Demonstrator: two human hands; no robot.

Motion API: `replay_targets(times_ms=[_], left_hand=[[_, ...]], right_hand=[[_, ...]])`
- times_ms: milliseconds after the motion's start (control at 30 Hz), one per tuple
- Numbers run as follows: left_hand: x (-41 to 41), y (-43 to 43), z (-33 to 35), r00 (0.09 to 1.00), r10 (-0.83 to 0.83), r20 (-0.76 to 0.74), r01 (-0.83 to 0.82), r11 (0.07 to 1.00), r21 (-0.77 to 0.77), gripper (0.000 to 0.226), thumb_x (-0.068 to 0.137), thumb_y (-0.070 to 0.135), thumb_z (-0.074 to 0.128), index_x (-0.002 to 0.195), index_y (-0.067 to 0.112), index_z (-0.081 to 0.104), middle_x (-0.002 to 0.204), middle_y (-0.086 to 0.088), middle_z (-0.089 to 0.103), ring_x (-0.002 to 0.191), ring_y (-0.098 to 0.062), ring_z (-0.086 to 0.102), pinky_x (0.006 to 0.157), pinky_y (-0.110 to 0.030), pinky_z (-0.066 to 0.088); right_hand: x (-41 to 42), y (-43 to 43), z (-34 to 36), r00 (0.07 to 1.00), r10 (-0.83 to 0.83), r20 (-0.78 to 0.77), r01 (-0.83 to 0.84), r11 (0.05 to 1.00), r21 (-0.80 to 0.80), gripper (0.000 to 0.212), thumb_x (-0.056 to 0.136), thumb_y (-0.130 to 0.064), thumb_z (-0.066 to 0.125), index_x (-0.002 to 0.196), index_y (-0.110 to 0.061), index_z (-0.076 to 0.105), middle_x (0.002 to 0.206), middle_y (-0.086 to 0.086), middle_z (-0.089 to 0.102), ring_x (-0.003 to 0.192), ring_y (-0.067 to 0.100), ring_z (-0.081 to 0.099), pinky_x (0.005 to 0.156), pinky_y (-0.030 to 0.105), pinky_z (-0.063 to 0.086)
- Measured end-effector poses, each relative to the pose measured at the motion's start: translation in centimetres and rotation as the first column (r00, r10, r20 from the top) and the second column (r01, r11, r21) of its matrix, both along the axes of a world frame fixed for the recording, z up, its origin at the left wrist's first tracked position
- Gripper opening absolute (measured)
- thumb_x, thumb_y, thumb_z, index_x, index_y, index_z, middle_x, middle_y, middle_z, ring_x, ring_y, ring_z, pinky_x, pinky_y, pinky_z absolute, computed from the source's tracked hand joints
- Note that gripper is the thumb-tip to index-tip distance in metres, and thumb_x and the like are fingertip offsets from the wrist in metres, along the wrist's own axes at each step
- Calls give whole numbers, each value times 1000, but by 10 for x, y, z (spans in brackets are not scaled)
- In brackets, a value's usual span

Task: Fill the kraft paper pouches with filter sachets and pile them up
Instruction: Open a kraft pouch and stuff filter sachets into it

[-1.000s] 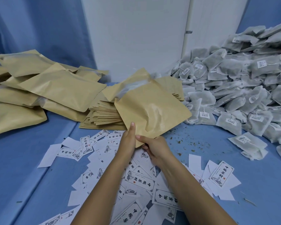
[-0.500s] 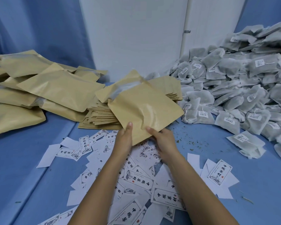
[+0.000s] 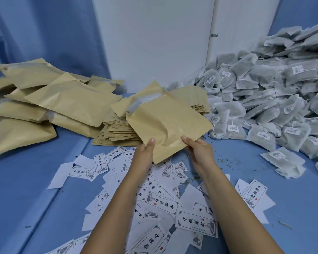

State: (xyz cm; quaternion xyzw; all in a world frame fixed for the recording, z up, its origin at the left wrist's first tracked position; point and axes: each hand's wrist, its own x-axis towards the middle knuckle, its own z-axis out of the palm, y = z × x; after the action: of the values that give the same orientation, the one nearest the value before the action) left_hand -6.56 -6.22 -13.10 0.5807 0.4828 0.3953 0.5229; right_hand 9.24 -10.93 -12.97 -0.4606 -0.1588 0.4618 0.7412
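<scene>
The left hand (image 3: 143, 158) and right hand (image 3: 200, 153) each pinch the pouch (image 3: 165, 125) by its near edge, now spread wider apart than a second ago. Its mouth gapes beyond the grip, pale inside; probably filled, headed for the pile (image 3: 62, 99) at left.

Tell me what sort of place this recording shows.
Probably a small hand-packing workstation for tea: a heap of grey-white tagged filter sachets, stacks of flat tan kraft paper pouches, and white printed paper labels scattered on the blue surface.
</scene>
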Motion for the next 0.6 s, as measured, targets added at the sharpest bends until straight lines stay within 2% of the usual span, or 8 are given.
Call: replay_targets(times_ms=[100,167,233,333,400,467,600], left_hand=[[-4,4,0,1000,6,-7,-6,1000,20,19,99,43,44,95,29,57,88,10,59,76,-2,54,63,-19,40],[-7,6,-1,1000,-11,-22,12,1000,29,21,100,43,44,85,31,53,85,7,52,72,-6,49,65,-22,36],[-7,7,-3,999,-19,-32,20,1000,17,24,100,43,44,84,27,51,85,3,50,72,-10,48,63,-23,35],[-4,5,-3,999,-7,-46,8,1000,14,25,99,43,44,81,28,51,79,6,50,68,-7,48,61,-22,35],[-4,5,-2,999,-7,-44,8,1000,22,26,99,43,45,78,30,51,76,9,49,67,-3,47,60,-20,34],[-6,7,-2,999,-21,-31,22,999,26,22,100,42,45,83,31,53,80,10,51,69,-2,48,62,-20,35],[-9,8,1,1000,-21,-21,21,1000,-13,20,99,43,46,101,26,57,90,9,61,80,-5,55,67,-27,41]], right_hand=[[4,-2,4,997,-49,-64,52,998,41,4,86,2,66,90,0,65,92,9,72,83,15,69,72,18,57],[6,-5,6,996,-77,-37,78,996,30,5,85,4,66,88,0,65,90,9,71,79,15,68,68,17,56],[7,-7,6,998,-68,-17,69,998,6,5,85,4,65,87,0,65,89,9,70,76,15,68,65,17,56],[6,-9,9,995,-94,-36,95,995,6,7,87,-1,65,82,-5,64,85,4,70,70,10,66,60,15,54],[10,-9,10,988,-154,-21,154,988,15,2,88,-5,66,86,-5,65,87,2,69,73,8,65,60,14,52],[14,-10,11,982,-187,15,187,982,12,7,87,-4,67,94,-4,66,94,4,69,80,12,65,67,17,53],[17,-12,13,986,-167,-19,167,986,-9,10,86,2,65,89,-8,64,92,2,68,80,14,63,68,19,53]])
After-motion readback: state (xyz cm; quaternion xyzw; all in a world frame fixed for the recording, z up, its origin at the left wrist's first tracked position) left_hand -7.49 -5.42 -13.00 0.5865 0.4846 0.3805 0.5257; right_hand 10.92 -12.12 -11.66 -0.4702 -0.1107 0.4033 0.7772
